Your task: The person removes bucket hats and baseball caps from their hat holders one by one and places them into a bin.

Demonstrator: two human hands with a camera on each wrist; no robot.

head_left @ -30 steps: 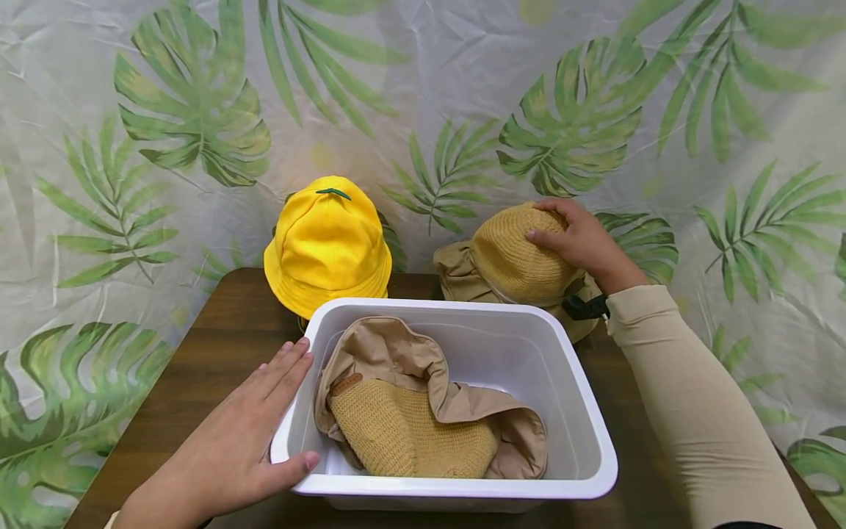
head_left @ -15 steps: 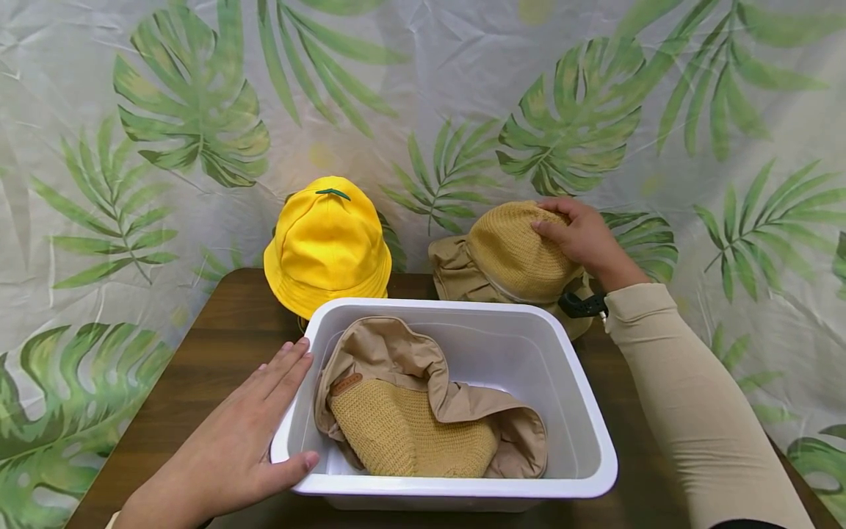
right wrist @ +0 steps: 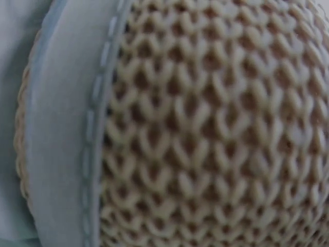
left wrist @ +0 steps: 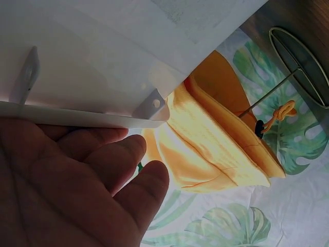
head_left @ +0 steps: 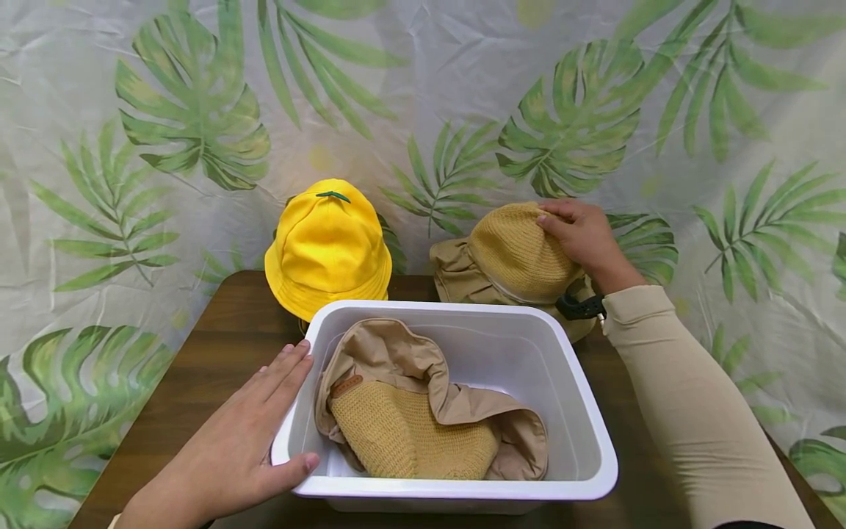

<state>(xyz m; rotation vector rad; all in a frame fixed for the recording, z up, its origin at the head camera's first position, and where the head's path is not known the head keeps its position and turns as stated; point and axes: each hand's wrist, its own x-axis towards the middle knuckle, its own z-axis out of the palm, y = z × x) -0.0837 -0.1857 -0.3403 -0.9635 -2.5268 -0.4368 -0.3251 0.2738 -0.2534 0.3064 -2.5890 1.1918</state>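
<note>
Right thumb's slid up and right over the last second, my right hand (head_left: 587, 239) now pinching the hat (head_left: 512, 253) at its crown; grip looks firmer, but hat's barely moved, behind the bin (head_left: 456, 490), not in it. Left hand (head_left: 238, 433) wide on bin rim

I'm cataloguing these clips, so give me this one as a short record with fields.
left hand: touching white tub, its left side
right hand: pinching rear knitted hat at the crown
in tub: tan-brimmed knitted hat
behind tub, left: yellow hat on wire stand
surface: dark table
background: leaf-print backdrop
</note>
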